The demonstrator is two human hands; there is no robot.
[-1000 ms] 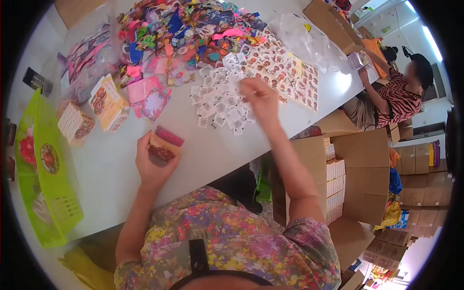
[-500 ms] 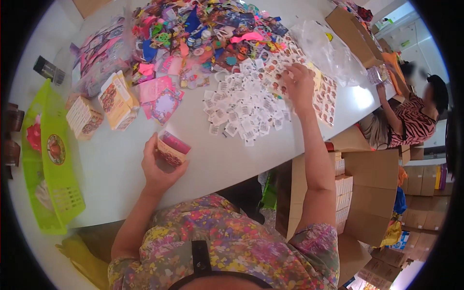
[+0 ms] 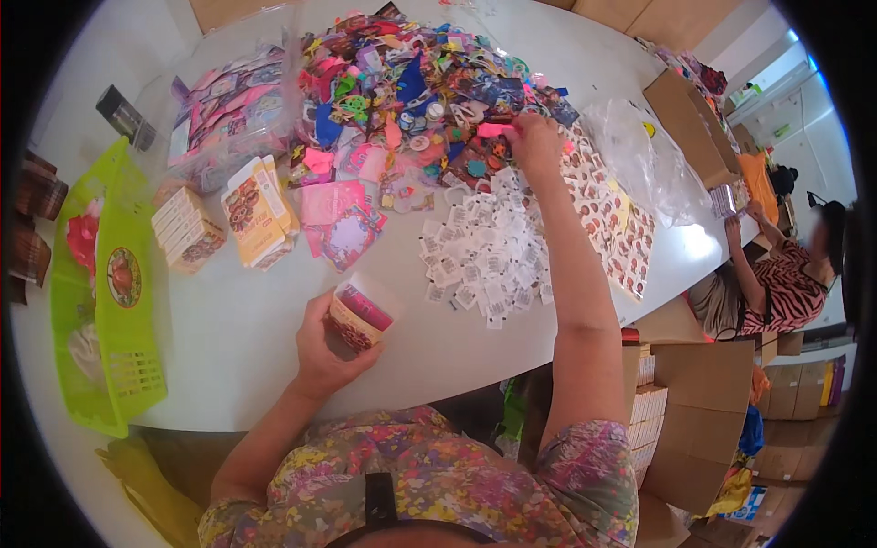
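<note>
left hand [image 3: 322, 352] clasps a small open carton [image 3: 358, 317] just above the white table [image 3: 247, 356] near its front edge. right hand [image 3: 537, 142] pinches a pink trinket [image 3: 494, 130] at the heap of colourful trinkets [image 3: 411, 91]; white tags [image 3: 484, 256] lie between.

My left hand [image 3: 320, 352] stays near my body, fingers curled closed. My right arm is stretched far forward, the right hand [image 3: 537, 146] pinching with its fingertips.
</note>
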